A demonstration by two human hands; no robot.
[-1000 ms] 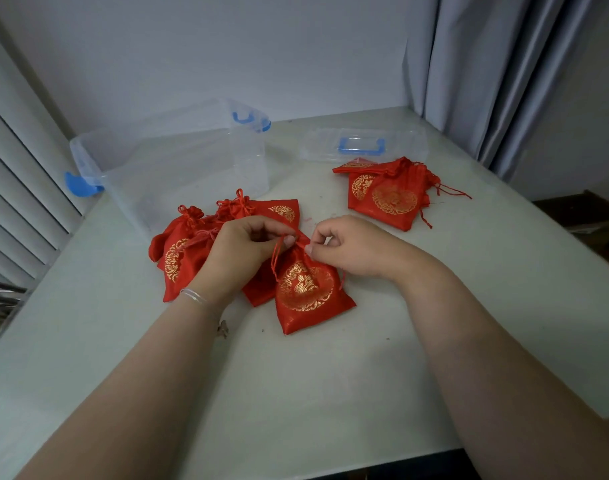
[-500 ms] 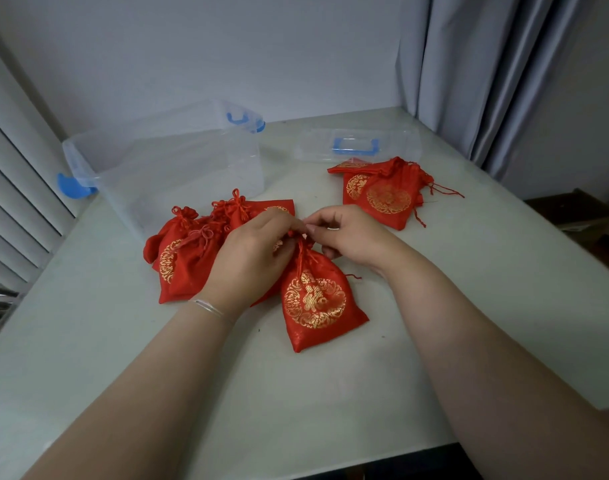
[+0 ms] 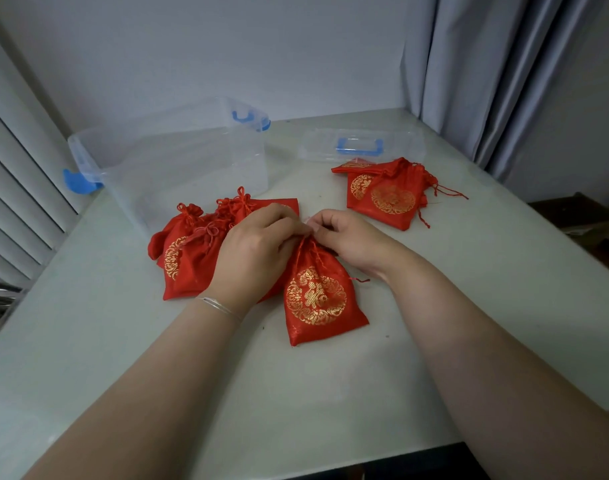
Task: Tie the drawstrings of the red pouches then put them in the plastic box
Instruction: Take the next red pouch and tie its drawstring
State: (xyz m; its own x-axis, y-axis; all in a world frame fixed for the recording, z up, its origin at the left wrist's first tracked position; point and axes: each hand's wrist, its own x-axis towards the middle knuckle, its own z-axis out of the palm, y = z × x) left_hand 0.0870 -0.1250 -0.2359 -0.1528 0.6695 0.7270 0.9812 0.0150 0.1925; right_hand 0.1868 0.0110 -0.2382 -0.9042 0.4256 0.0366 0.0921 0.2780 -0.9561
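Observation:
A red pouch [image 3: 318, 299] with a gold emblem lies on the table before me, its neck gathered. My left hand [image 3: 258, 247] and my right hand [image 3: 348, 237] meet at that neck, each pinching a red drawstring [image 3: 313, 249]. Left of them lies a pile of red pouches [image 3: 189, 251] with knotted cords. Another pile of red pouches [image 3: 386, 195] with loose strings lies at the right rear. The clear plastic box [image 3: 178, 157] with blue latches stands open behind the left pile, with nothing inside.
The box's clear lid [image 3: 362, 145] with a blue handle lies flat at the back. A grey curtain [image 3: 504, 71] hangs at the right rear corner, slatted blinds [image 3: 15, 188] run along the left. The table's front edge is close to me.
The hands came together at the pouch's neck and the neck drew closed. The pouch slid slightly toward me and to the right. The view dipped a little.

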